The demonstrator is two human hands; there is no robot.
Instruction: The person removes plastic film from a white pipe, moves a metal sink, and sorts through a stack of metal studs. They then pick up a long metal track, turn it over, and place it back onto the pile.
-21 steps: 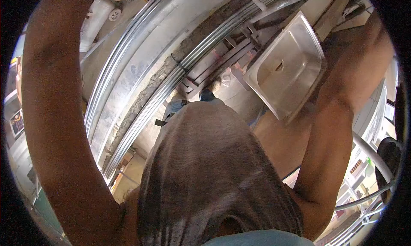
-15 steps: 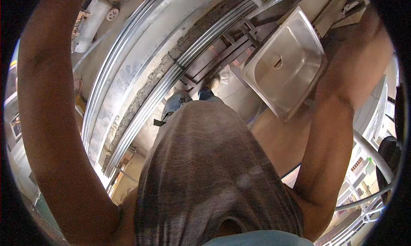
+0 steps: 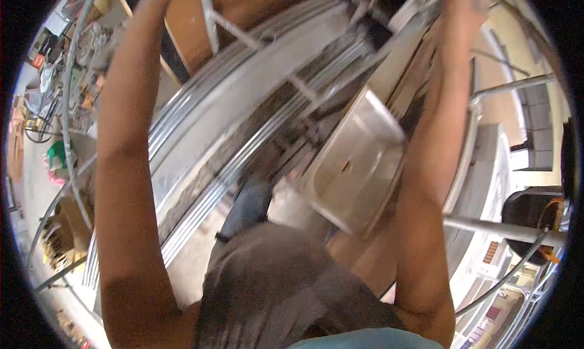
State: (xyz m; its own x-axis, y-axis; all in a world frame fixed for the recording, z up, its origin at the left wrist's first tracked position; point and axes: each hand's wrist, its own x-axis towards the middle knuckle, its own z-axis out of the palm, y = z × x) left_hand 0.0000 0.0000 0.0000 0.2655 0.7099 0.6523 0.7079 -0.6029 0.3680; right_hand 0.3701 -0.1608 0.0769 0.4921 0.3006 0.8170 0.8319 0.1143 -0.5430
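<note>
Both of my arms reach up toward the top edge of the view. The left forearm leaves the frame at the top, so my left hand is out of sight. At the top right, my right hand point(image 3: 467, 10) is blurred beside a pale metal bar point(image 3: 421, 8); its fingers cannot be made out, nor whether it holds the bar. Below, a stainless steel sink point(image 3: 359, 160) lies tilted beside my right forearm. Bundles of long metal profiles point(image 3: 243, 151) run diagonally between my arms.
Metal tubes point(image 3: 508, 230) cross the right side, near a black object with orange parts point(image 3: 529, 218). A cardboard box point(image 3: 67, 224) and a green and pink item point(image 3: 56, 160) are at the left. A brown panel point(image 3: 182, 27) stands at the top.
The view has shifted, and the sink and profiles appear lower and further left. Both arms have come inward and extend further upward. My right hand now shows at the top, with metal tubes around it.
</note>
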